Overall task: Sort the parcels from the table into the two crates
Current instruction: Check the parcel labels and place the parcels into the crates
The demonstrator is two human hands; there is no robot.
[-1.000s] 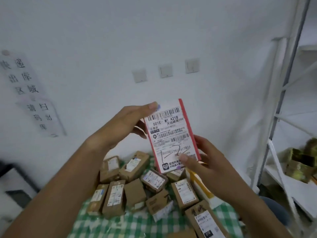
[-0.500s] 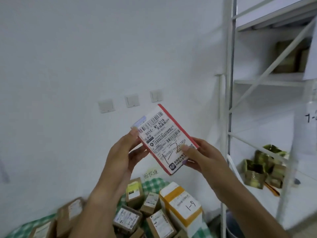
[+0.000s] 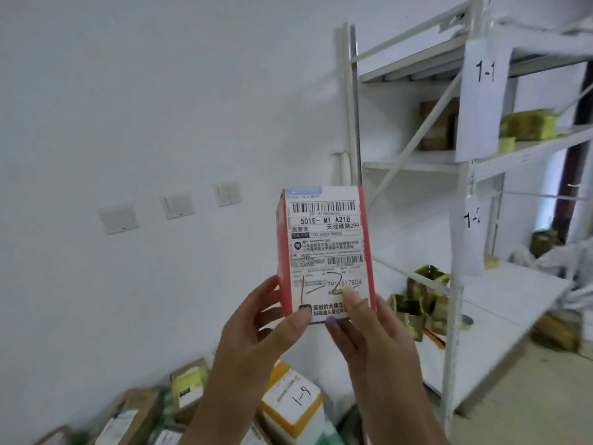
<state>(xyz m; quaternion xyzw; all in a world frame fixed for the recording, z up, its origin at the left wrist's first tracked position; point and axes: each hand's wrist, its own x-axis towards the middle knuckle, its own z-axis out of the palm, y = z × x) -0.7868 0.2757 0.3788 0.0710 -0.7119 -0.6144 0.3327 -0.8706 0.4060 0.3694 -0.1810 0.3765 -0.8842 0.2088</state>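
Observation:
A small red-edged parcel (image 3: 324, 245) with a white shipping label stands upright in front of me, label toward the camera, with "1-2" handwritten near its bottom. My left hand (image 3: 256, 335) grips its lower left corner, thumb on the label. My right hand (image 3: 369, 332) grips its lower right corner, thumb across the label's bottom. Below, several brown cardboard parcels (image 3: 134, 412) and a white-and-orange box marked "1-9" (image 3: 295, 399) lie on the table at the frame's bottom edge. No crate is in view.
A white metal shelf rack (image 3: 455, 284) stands to the right, with paper tags "1-1" (image 3: 484, 97) and "1-2" (image 3: 473, 220) on its post. Yellow-green packages (image 3: 417, 303) and a brown box (image 3: 438, 123) sit on its shelves. Three wall switches (image 3: 176, 203) are on the white wall.
The view has swung right toward the shelf rack. The parcel has turned from tilted to upright, and my left hand has moved from its top corner down to its lower left corner.

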